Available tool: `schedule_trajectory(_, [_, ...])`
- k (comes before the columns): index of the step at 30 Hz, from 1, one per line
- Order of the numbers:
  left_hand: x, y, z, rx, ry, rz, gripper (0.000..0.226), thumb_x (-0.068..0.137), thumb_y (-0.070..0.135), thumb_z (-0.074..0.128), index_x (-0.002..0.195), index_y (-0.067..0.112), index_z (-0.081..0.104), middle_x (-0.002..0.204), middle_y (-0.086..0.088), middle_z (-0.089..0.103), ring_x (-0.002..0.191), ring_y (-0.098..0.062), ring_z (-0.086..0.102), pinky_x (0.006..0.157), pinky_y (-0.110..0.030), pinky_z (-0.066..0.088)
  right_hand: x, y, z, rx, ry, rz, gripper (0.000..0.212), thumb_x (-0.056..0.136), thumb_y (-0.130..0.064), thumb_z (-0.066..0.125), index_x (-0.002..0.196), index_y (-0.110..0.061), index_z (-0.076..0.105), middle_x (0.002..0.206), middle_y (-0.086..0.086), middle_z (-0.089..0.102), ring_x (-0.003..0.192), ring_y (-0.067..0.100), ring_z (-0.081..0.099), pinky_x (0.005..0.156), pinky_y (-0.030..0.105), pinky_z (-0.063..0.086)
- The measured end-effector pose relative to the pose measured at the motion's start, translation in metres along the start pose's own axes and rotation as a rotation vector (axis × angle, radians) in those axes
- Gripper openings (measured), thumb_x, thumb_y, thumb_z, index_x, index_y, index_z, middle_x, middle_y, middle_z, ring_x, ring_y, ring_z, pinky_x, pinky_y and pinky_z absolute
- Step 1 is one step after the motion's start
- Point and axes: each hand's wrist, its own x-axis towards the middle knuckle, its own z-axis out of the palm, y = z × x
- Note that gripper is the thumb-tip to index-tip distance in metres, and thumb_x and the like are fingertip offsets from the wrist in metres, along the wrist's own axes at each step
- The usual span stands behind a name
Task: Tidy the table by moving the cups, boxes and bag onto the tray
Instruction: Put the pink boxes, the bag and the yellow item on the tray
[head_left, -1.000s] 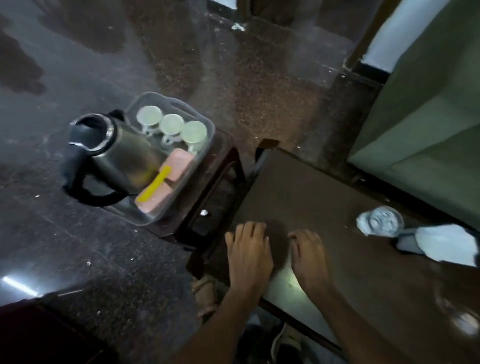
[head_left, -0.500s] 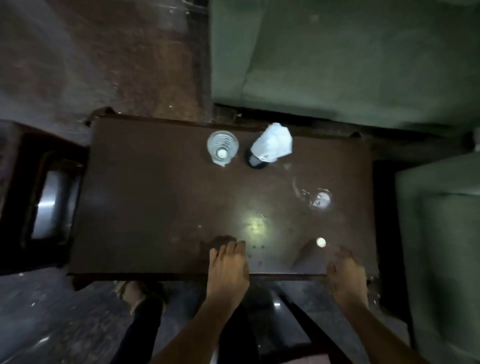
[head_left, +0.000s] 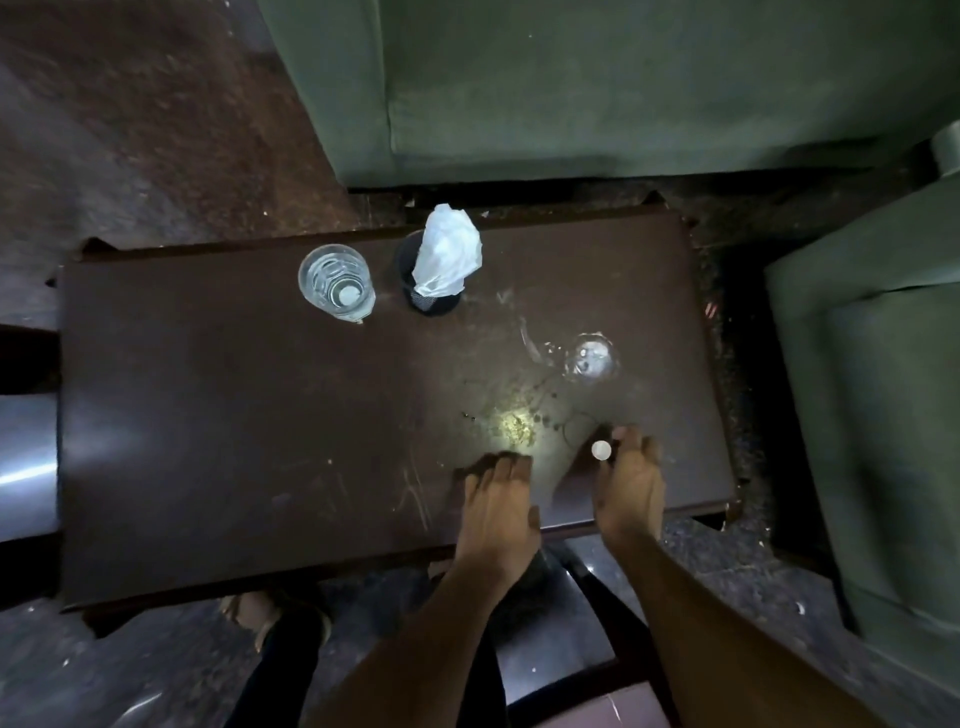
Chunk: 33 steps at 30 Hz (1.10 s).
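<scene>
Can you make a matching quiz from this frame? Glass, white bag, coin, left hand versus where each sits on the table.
Things:
1. glass
2. white bag
3. coin
4. left hand

Places:
A. flat on the table's near edge, holding nothing
B. stuffed in a dark mesh cup at the far edge
C. far edge, left of the mesh cup
D. at the right hand's fingertips, near right

Pairs: 1-C, 2-B, 3-D, 4-A
</scene>
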Motion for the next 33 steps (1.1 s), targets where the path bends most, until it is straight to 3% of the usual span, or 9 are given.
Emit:
schedule_trajectory(4, [0.041, 0.04, 0.015, -0.308, -0.039, -0.044, 0.06, 0.092, 0.003, 0.061, 0.148, 0.019, 0.046, 0.143, -0.006, 0.052, 0.13, -0.03, 0.053, 0.107, -0.041, 0.044, 0.015, 0.012, 0.002, 0.03, -0.019, 0.002, 0.038, 0.088, 0.009, 0.067, 0.121, -0.003, 0.055, 0.123, 0.022, 0.053, 0.101, 0.043, 0.061, 0.084, 0.046, 0.049])
schedule_trajectory(7, [0.064, 0.062, 0.024, -0.458, -0.074, -0.109, 0.053, 0.09, -0.003, 0.059, 0.14, 0.013, 0.055, 0.135, -0.012, 0.056, 0.12, -0.031, 0.059, 0.091, -0.031, 0.046, 0.025, 0.013, 0.004, 0.026, -0.064, 0.005, 0.034, 0.087, 0.004, 0.072, 0.118, -0.004, 0.059, 0.119, 0.019, 0.058, 0.097, 0.038, 0.063, 0.081, 0.042, 0.048])
schedule_trajectory(10, [0.075, 0.07, 0.03, -0.525, -0.076, -0.154, 0.037, 0.091, -0.003, 0.056, 0.125, 0.01, 0.064, 0.125, -0.014, 0.06, 0.112, -0.031, 0.061, 0.088, -0.032, 0.047, 0.033, 0.011, 0.006, 0.047, -0.076, 0.001, 0.023, 0.089, -0.002, 0.071, 0.11, -0.004, 0.063, 0.11, 0.018, 0.062, 0.088, 0.034, 0.062, 0.074, 0.035, 0.043])
schedule_trajectory(13, [0.072, 0.063, 0.027, -0.589, -0.073, -0.199, 0.018, 0.09, -0.003, 0.053, 0.097, 0.004, 0.068, 0.107, -0.021, 0.067, 0.102, -0.037, 0.064, 0.084, -0.043, 0.05, 0.037, 0.003, 0.007, 0.057, -0.079, 0.025, 0.016, 0.089, -0.003, 0.071, 0.105, -0.005, 0.067, 0.105, 0.017, 0.066, 0.088, 0.032, 0.064, 0.076, 0.038, 0.05])
schedule_trajectory(17, [0.055, 0.041, -0.001, -0.707, -0.02, -0.284, 0.016, 0.09, 0.003, 0.057, 0.076, 0.002, 0.064, 0.08, -0.016, 0.068, 0.082, -0.032, 0.064, 0.063, -0.029, 0.037, 0.028, -0.027, 0.012, 0.061, -0.065, 0.002, 0.005, 0.09, -0.004, 0.07, 0.094, -0.008, 0.069, 0.095, 0.014, 0.068, 0.077, 0.024, 0.059, 0.066, 0.029, 0.041])
schedule_trajectory(21, [0.042, 0.005, -0.061, -0.732, 0.158, -0.385, 0.016, 0.088, 0.004, 0.061, 0.078, 0.005, 0.072, 0.083, -0.012, 0.073, 0.08, -0.025, 0.069, 0.058, -0.024, 0.041, 0.008, -0.094, 0.022, 0.152, -0.128, -0.086, 0.006, 0.091, -0.009, 0.065, 0.094, -0.014, 0.066, 0.092, 0.01, 0.067, 0.078, 0.023, 0.061, 0.067, 0.03, 0.043])
schedule_trajectory(24, [0.028, -0.041, -0.117, -0.783, 0.336, -0.455, 0.013, 0.084, 0.008, 0.061, 0.077, 0.006, 0.073, 0.079, -0.009, 0.072, 0.075, -0.021, 0.069, 0.066, -0.037, 0.053, -0.011, -0.174, 0.032, 0.318, -0.175, -0.105, 0.009, 0.087, -0.008, 0.063, 0.082, -0.015, 0.066, 0.085, 0.012, 0.068, 0.074, 0.025, 0.062, 0.067, 0.042, 0.051])
schedule_trajectory(28, [0.002, -0.128, -0.19, -0.863, 0.616, -0.523, 0.013, 0.08, 0.008, 0.063, 0.081, 0.013, 0.075, 0.077, -0.002, 0.071, 0.075, -0.012, 0.067, 0.068, -0.035, 0.055, -0.049, -0.296, 0.053, 0.259, -0.229, -0.413, 0.012, 0.087, -0.008, 0.071, 0.088, -0.019, 0.066, 0.08, 0.003, 0.07, 0.076, 0.025, 0.067, 0.072, 0.042, 0.055])
schedule_trajectory(33, [-0.049, -0.258, -0.27, -0.839, 0.927, -0.536, 0.01, 0.08, 0.011, 0.062, 0.074, 0.017, 0.067, 0.073, 0.002, 0.066, 0.075, -0.012, 0.064, 0.068, -0.04, 0.054, -0.125, -0.455, 0.096, 0.243, -0.3, -0.708, 0.015, 0.084, 0.0, 0.069, 0.094, -0.011, 0.071, 0.091, 0.01, 0.073, 0.089, 0.03, 0.069, 0.083, 0.046, 0.054])
